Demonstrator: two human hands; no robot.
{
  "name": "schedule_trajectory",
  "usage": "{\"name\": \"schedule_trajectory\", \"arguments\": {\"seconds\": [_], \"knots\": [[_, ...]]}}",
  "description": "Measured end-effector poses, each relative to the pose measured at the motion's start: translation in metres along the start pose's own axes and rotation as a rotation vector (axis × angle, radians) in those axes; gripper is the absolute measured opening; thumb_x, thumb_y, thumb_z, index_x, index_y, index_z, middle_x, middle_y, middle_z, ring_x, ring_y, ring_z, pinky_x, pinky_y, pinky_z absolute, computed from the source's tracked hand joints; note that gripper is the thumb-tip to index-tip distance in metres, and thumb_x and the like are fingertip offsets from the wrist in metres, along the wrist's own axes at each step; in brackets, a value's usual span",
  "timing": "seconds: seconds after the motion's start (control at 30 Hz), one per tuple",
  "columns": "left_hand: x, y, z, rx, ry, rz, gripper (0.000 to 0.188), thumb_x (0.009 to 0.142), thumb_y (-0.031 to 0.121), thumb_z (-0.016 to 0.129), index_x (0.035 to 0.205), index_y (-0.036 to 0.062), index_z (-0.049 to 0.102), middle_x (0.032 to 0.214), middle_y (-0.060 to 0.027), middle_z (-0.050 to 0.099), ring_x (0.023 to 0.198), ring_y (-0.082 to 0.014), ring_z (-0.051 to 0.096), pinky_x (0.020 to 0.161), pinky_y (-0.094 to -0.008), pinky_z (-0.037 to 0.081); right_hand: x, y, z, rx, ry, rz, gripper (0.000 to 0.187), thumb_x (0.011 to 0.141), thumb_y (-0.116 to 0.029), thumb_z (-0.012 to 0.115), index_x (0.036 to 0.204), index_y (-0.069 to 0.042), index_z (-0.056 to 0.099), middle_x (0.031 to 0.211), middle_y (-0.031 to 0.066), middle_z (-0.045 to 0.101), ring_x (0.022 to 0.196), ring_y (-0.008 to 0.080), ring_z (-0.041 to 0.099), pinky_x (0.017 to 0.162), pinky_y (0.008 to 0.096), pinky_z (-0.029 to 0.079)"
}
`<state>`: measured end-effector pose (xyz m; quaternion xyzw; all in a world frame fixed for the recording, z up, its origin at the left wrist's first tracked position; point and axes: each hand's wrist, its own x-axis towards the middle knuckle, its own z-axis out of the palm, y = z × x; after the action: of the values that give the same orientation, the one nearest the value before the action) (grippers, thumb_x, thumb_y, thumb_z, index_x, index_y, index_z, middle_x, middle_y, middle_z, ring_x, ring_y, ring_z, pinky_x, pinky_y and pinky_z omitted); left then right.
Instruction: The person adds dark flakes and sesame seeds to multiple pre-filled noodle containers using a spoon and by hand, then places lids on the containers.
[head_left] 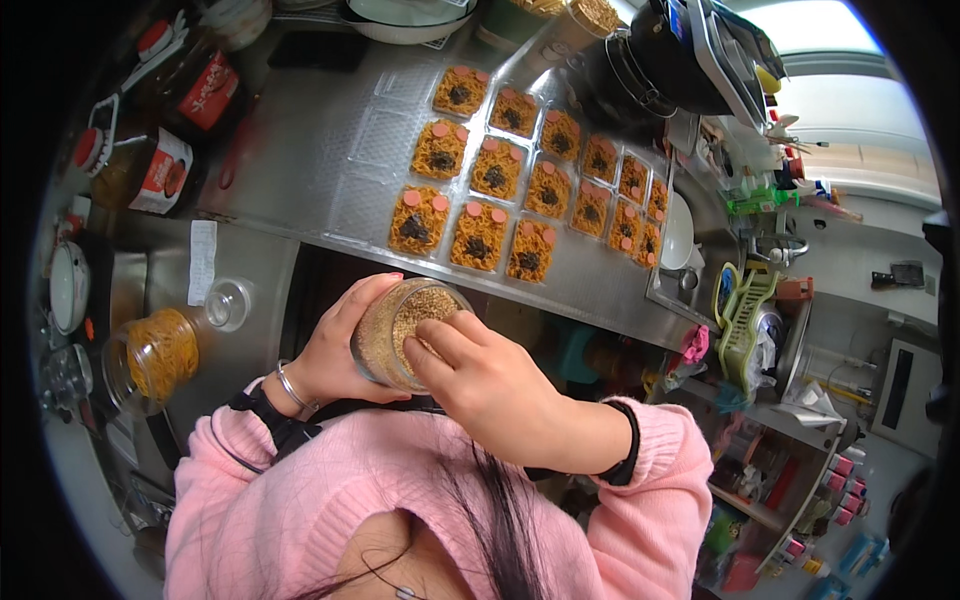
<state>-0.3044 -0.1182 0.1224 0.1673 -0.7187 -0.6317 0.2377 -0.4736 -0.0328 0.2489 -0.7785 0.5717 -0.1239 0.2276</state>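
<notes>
A glass jar [376, 338] of pale tan grains [425, 303] is being held before the chest, just short of the near edge of the steel counter [290, 170]. Its side is being grasped by the left hand [338, 345], and its mouth appears to be being tipped slightly toward the right hand [490, 375]. The bent fingers [450, 342] of the right hand are being held inside the mouth; whether grains are being pinched cannot be told, as the fingertips are being hidden.

The step in hand is being judged as the taking of a pinch of grains. A firm wrap by the left hand is being advised, since smooth glass is likely being made harder to hold by any oil on the skin. The tilt is being noted as a spill risk; a more level mouth is being recommended while grains are being gathered. Small, even pinches are being preferred, with loose grains being shed over the jar.

On the counter, noodles [461, 232] are being kept in rows of portions, topped with pink slices [498, 215] and a dark garnish [478, 248].
</notes>
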Motion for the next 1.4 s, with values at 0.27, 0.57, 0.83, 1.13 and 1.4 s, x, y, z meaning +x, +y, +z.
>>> {"name": "schedule_trajectory", "arguments": {"seconds": [0.27,0.57,0.83,1.13,1.4], "knots": [[0.021,0.000,0.019,0.194,-0.072,0.195,0.098,0.047,0.029,0.088,0.129,0.0029,0.040,0.122,-0.0173,0.050,0.113,-0.0330,0.050,0.098,-0.0395,0.039,-0.016,0.037,0.026,0.053,-0.218,0.059,0.015,0.066,-0.003,0.059,0.081,0.000,0.061,0.077,0.0126,0.059,0.076,0.0294,0.061,0.069,0.0350,0.051],[0.031,-0.012,0.059,-0.011,0.047,-0.038,0.101,0.048,0.024,0.089,0.132,0.0041,0.037,0.124,-0.0128,0.048,0.116,-0.0248,0.049,0.099,-0.0347,0.037,-0.045,0.107,-0.009,0.729,0.115,0.316,0.015,0.077,-0.002,0.068,0.091,0.002,0.067,0.078,0.0093,0.068,0.069,0.0109,0.064,0.063,0.0242,0.051],[0.005,0.000,0.079,-0.015,0.202,-0.089,0.104,0.049,0.019,0.089,0.134,0.0034,0.032,0.128,-0.0127,0.045,0.120,-0.0230,0.046,0.101,-0.0350,0.036,-0.021,0.187,0.012,0.438,0.132,0.363,0.019,0.081,-0.001,0.062,0.099,0.002,0.066,0.080,0.0113,0.069,0.065,0.0136,0.066,0.060,0.0248,0.052],[-0.026,0.022,0.100,0.078,0.352,-0.039,0.111,0.044,0.019,0.092,0.135,0.0028,0.030,0.132,-0.0193,0.039,0.120,-0.0289,0.045,0.102,-0.0385,0.035,-0.009,0.220,0.028,0.365,0.072,0.330,0.019,0.082,-0.003,0.062,0.099,0.004,0.065,0.081,0.0129,0.069,0.069,0.0154,0.067,0.063,0.0261,0.053],[-0.031,0.025,0.112,0.040,0.335,-0.019,0.112,0.044,0.020,0.092,0.135,0.0021,0.030,0.133,-0.0220,0.037,0.122,-0.0297,0.044,0.102,-0.0383,0.035,0.000,0.226,0.037,0.458,0.035,0.356,0.016,0.082,-0.003,0.060,0.095,0.006,0.066,0.078,0.0131,0.068,0.073,0.0163,0.068,0.066,0.0264,0.053]]}}
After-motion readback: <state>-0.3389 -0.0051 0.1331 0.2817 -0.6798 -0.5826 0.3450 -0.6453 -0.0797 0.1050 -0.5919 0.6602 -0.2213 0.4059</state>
